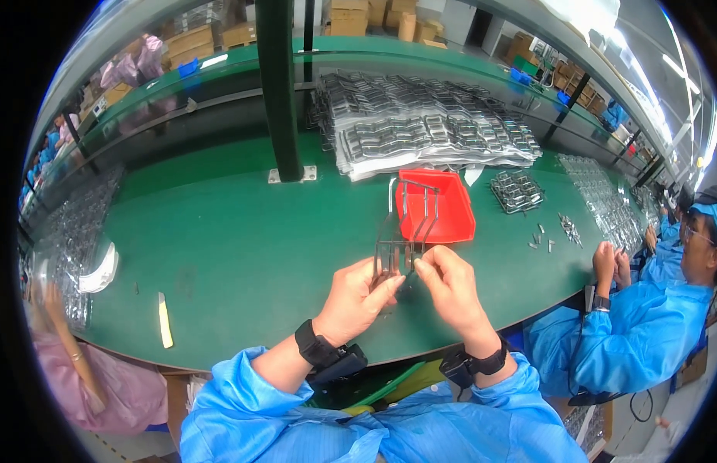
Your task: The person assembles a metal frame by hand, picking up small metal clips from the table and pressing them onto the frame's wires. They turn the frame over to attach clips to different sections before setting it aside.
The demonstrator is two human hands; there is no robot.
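A dark bent-wire rack stands up from my two hands, above the green tabletop. My left hand is closed round its lower left end, thumb pressed toward the middle. At the lower right of the rack my right hand pinches with thumb and forefinger; whether a small part is also between those fingertips is hidden. Just beyond the rack sits a red plastic bin, partly covered by the wires. To the right of the bin lies a small stack of wire racks.
Small metal pieces lie right of the bin. Layered wire racks fill the back, near a green post. A yellow-handled knife lies at left. Co-workers sit on both sides, one in a blue sleeve, another in pink.
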